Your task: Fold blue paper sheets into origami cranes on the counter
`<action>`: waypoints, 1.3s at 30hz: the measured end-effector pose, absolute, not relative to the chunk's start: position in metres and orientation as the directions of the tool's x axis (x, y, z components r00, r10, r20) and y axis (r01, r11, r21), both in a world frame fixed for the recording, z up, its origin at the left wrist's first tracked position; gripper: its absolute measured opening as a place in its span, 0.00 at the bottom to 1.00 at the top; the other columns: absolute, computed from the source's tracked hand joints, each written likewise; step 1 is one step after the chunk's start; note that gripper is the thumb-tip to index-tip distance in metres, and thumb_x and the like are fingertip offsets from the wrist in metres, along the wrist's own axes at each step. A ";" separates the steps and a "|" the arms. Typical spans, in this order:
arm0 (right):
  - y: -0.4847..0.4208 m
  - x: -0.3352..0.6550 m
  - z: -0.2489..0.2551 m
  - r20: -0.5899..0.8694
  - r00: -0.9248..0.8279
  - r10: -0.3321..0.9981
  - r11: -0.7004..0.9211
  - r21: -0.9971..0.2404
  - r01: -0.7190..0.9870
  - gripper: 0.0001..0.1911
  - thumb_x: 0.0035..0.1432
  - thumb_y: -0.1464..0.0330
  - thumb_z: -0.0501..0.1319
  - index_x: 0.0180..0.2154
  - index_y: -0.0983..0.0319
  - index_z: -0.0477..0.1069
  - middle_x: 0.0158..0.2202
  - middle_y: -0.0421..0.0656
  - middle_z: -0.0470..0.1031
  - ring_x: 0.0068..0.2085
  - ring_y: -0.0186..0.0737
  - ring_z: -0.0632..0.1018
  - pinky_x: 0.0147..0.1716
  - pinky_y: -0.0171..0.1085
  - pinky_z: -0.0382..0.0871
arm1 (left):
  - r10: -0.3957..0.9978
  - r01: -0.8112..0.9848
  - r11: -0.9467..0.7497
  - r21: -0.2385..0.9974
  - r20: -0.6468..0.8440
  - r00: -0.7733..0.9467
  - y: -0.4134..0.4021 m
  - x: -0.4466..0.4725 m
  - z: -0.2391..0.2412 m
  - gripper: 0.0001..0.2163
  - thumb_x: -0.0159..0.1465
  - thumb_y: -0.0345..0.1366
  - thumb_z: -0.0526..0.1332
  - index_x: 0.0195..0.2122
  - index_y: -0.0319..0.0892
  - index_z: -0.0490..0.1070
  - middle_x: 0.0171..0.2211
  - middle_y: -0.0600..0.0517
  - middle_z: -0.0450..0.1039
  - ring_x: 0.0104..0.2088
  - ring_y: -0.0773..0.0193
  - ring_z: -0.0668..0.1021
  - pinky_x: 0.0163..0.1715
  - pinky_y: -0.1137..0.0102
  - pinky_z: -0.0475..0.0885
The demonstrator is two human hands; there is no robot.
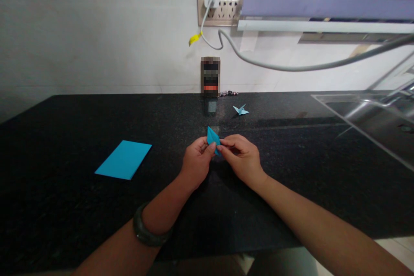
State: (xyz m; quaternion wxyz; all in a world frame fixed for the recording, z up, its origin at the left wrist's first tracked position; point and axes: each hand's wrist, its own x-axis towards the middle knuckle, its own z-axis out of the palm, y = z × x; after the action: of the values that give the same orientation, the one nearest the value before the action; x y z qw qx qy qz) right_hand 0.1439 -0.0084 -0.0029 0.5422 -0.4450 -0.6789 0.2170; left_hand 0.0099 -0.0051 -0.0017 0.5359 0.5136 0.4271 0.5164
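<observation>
A small folded piece of blue origami paper (pixel 212 135) is held upright above the dark countertop, its pointed tip upward. My left hand (pixel 197 159) pinches it from the left, thumb across its lower front. From the other side, my right hand (pixel 243 155) grips its lower right edge between thumb and fingers. The fingertips cover the bottom of the folded paper. Beyond the hands, to the right, lies a finished-looking light blue paper crane (pixel 241 110). Flat on the counter to the left rests a stack of blue square paper (pixel 123 160).
The black speckled countertop (pixel 64 138) runs to a white wall. A phone-like object (pixel 210 76), its face pixelated, leans there beside a beaded string (pixel 229 93). A metal sink (pixel 371 112) is at the right. A grey cable (pixel 291 68) hangs from the wall socket (pixel 226 10).
</observation>
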 end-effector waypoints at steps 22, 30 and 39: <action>-0.008 0.138 -0.004 0.373 -0.010 0.928 0.360 -0.888 0.287 0.06 0.50 0.68 0.60 0.23 0.61 0.69 0.27 0.42 0.71 0.30 0.36 0.72 0.31 0.36 0.67 | 0.997 -0.042 -0.072 0.997 0.073 0.029 -0.006 0.010 0.001 0.07 0.52 0.38 0.63 0.27 0.38 0.73 0.23 0.54 0.74 0.23 0.69 0.73 0.26 0.74 0.68; -0.006 0.141 -0.009 0.235 -0.047 0.971 0.239 -0.952 0.193 0.08 0.52 0.64 0.59 0.28 0.62 0.70 0.28 0.42 0.71 0.28 0.34 0.71 0.27 0.34 0.67 | 0.999 -0.009 -0.045 0.999 0.045 0.023 -0.004 0.007 -0.002 0.07 0.52 0.39 0.63 0.26 0.39 0.75 0.21 0.54 0.74 0.22 0.69 0.72 0.25 0.74 0.67; -0.006 0.134 -0.005 0.009 -0.068 0.998 -0.002 -0.988 -0.155 0.12 0.43 0.62 0.66 0.25 0.64 0.70 0.23 0.38 0.69 0.24 0.29 0.69 0.25 0.31 0.67 | 0.999 -0.027 -0.027 0.999 0.027 0.018 -0.004 0.008 -0.002 0.08 0.50 0.38 0.64 0.25 0.37 0.74 0.20 0.53 0.74 0.21 0.69 0.72 0.23 0.74 0.65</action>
State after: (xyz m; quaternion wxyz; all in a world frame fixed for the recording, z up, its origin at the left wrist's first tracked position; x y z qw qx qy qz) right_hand 0.1345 -0.0059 -0.0054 0.5208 -0.4412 -0.4772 0.5534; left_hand 0.0079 -0.0044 -0.0019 0.5044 0.5044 0.4819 0.5088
